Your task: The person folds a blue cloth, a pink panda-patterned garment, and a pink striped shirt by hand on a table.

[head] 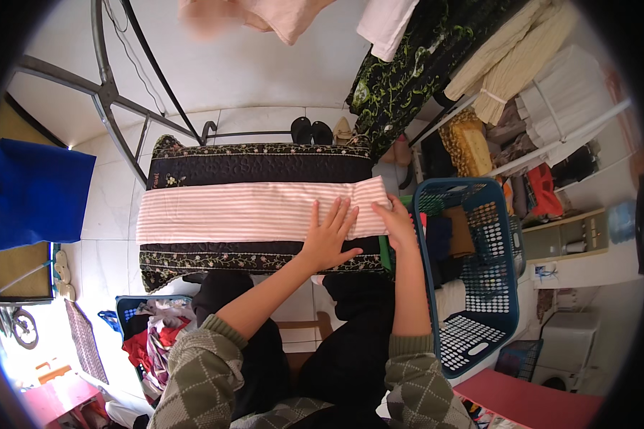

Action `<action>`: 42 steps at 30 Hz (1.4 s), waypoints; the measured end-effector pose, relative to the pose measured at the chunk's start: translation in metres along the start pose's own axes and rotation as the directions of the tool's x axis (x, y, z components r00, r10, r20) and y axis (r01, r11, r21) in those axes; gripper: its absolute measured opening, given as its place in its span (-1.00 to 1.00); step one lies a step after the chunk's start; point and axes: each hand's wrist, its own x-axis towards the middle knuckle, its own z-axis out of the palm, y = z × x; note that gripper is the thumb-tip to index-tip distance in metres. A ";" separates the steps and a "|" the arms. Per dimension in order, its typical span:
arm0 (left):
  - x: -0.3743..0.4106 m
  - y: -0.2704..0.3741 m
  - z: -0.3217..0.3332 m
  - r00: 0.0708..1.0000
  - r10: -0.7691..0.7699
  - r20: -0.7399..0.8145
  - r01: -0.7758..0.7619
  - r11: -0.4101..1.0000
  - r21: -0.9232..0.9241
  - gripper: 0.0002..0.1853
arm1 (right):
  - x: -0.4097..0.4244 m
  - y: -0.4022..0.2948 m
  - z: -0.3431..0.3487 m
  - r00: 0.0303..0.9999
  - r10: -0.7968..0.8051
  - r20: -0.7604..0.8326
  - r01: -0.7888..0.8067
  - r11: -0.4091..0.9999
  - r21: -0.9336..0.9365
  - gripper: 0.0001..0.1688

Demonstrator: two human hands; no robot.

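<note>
A pink-and-white striped cloth [236, 212], folded into a long strip, lies across a black quilted cover [257, 169] with embroidered floral borders. My left hand [330, 236] rests flat on the strip near its right end, fingers spread. At that right end, my right hand [397, 220] grips the cloth's edge with the thumb on top; its other fingers are partly hidden. The cloth is creased between the two hands. What supports the quilted cover is mostly hidden, though a green edge [385, 254] shows under its right side.
A blue-green plastic laundry basket [475, 343] holding some fabric stands close by my right forearm. Another basket [153, 297], heaped with clothes, sits at lower left. A metal frame [107, 94] rises at upper left. Black slippers [311, 131] lie beyond the cover; garments [408, 69] hang at upper right.
</note>
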 end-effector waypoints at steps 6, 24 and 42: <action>0.017 -0.025 0.011 0.912 -0.377 0.163 0.220 0.112 -0.969 -0.43 | -0.030 0.007 0.071 0.915 -0.396 0.072 0.372 0.763 -0.528 -0.23; 0.032 -0.067 -0.018 0.774 -0.425 0.470 0.504 -0.036 -0.863 -0.52 | -0.070 0.013 0.122 0.770 -0.606 0.198 0.519 0.414 -0.748 -0.22; -0.098 -0.138 -0.094 0.994 0.075 0.084 -0.098 0.944 0.315 -0.23 | -0.050 -0.003 0.023 0.704 -0.363 0.610 0.695 0.179 -0.696 -0.26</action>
